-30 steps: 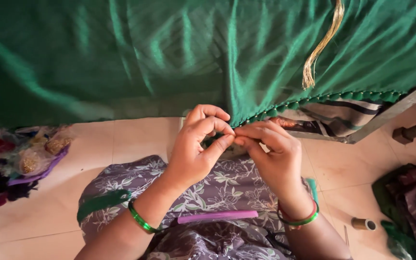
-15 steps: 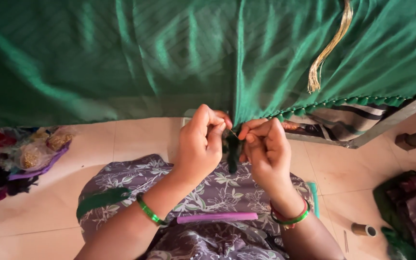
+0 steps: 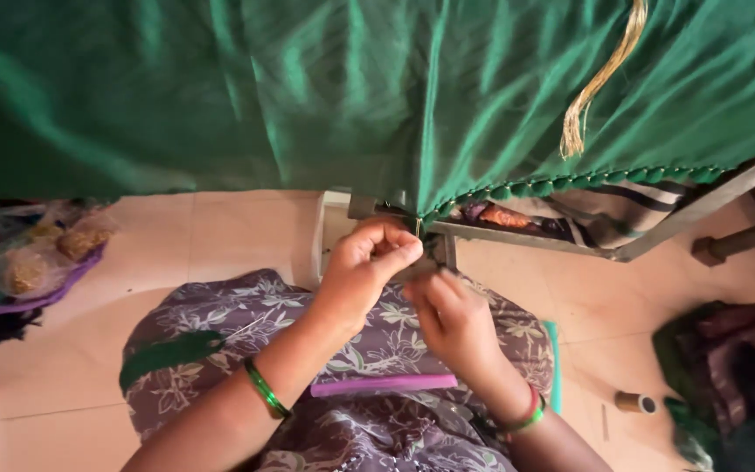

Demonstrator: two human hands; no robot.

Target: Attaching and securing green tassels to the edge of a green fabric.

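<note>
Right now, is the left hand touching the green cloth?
Touching. The head view shows the left hand pinching the green cloth's beaded edge with its fingertips.

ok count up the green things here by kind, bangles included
green cloth: 1, hung overhead, its beaded edge pinched by the left hand
green bangles: 2, one on the left wrist, one on the right wrist behind the right hand
green strip on the lap: 1
Total: 4
</note>
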